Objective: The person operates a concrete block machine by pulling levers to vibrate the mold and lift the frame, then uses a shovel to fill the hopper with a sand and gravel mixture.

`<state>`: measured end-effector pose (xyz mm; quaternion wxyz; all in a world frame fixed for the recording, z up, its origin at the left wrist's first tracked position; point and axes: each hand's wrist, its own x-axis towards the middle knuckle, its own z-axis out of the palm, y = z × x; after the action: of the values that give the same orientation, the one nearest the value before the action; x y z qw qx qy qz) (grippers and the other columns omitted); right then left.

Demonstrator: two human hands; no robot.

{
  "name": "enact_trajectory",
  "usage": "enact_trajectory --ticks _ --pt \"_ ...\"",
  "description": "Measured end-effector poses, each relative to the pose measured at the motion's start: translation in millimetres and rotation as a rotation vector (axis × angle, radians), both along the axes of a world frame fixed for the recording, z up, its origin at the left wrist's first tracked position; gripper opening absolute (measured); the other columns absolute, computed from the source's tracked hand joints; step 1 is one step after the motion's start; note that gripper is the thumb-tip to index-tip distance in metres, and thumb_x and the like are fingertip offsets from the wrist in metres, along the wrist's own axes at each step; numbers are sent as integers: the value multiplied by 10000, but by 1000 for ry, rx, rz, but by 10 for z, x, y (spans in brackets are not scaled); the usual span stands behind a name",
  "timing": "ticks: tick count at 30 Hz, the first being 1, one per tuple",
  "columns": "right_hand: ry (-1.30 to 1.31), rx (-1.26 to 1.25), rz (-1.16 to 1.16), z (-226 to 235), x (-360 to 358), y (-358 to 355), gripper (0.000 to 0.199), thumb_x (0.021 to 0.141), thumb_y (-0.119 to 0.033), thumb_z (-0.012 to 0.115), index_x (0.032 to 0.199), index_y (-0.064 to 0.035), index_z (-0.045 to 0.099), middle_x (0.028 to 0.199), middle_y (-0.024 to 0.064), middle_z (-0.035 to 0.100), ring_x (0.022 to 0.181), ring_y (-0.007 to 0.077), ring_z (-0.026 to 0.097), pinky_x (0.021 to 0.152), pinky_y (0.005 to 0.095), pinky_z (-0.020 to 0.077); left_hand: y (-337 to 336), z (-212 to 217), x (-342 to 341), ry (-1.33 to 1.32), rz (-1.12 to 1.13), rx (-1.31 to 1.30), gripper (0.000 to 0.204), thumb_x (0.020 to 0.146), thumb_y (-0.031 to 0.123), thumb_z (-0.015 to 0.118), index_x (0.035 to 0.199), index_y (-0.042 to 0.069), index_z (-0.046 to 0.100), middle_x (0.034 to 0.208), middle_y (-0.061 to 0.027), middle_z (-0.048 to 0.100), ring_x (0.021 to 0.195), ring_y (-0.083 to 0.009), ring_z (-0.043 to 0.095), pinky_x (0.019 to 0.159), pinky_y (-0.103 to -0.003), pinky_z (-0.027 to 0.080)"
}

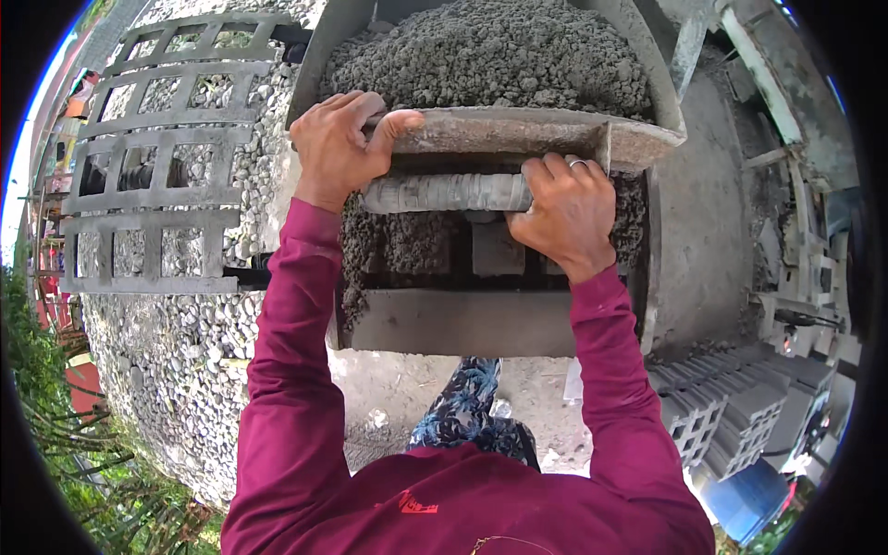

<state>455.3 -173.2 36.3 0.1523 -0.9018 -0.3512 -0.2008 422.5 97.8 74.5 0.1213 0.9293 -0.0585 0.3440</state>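
Note:
My right hand (567, 205) is wrapped round the right end of a thick, tape-bound handle (449, 193). My left hand (344, 148) is closed over the left end of a cement-caked metal plate (499, 131), its thumb lying along the top edge. The handle runs crosswise just on the near side of this plate. Beneath them lies a block mould (499, 254) with dark slots and loose grey mix (412, 242) over part of it. Beyond the plate, a heap of crumbly grey concrete mix (499, 55) fills a metal tray (668, 79). My left fingertips are partly hidden.
Rows of hollow concrete blocks (153, 169) lie on gravel (176, 370) at the left. A bare metal ledge (453, 324) fronts the mould. At the lower right are stacked blocks (721, 421) and a blue container (747, 499). Timber framing (805, 222) borders the right side.

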Motion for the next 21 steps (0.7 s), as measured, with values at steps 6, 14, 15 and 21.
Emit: enact_trajectory --ticks 6,14,15,21 --pt "62 -102 -55 -100 1414 382 285 607 -199 613 852 -82 702 813 138 696 771 345 686 723 451 541 363 -55 1301 288 189 106 741 884 780 456 798 94 723 752 -119 700 751 -343 695 685 -482 507" --pt "355 -298 -127 221 824 169 368 635 -180 617 960 -101 770 930 194 741 893 342 726 841 408 549 56 200 686 591 179 22 895 855 854 360 1149 98 739 1026 -226 718 1062 -391 659 957 -503 465" --pt "384 -297 -119 274 622 98 348 625 -172 622 928 -89 770 924 199 740 891 344 726 836 411 548 -20 236 494 605 184 17 844 872 817 396 1110 89 752 1033 -226 718 1074 -385 658 958 -490 468" --pt "469 -315 -83 511 -545 -299 303 596 -156 637 855 -68 767 897 209 734 869 351 724 798 423 545 -394 364 -699 516 170 -9 750 880 767 462 969 86 764 904 -205 719 955 -397 676 868 -502 487"
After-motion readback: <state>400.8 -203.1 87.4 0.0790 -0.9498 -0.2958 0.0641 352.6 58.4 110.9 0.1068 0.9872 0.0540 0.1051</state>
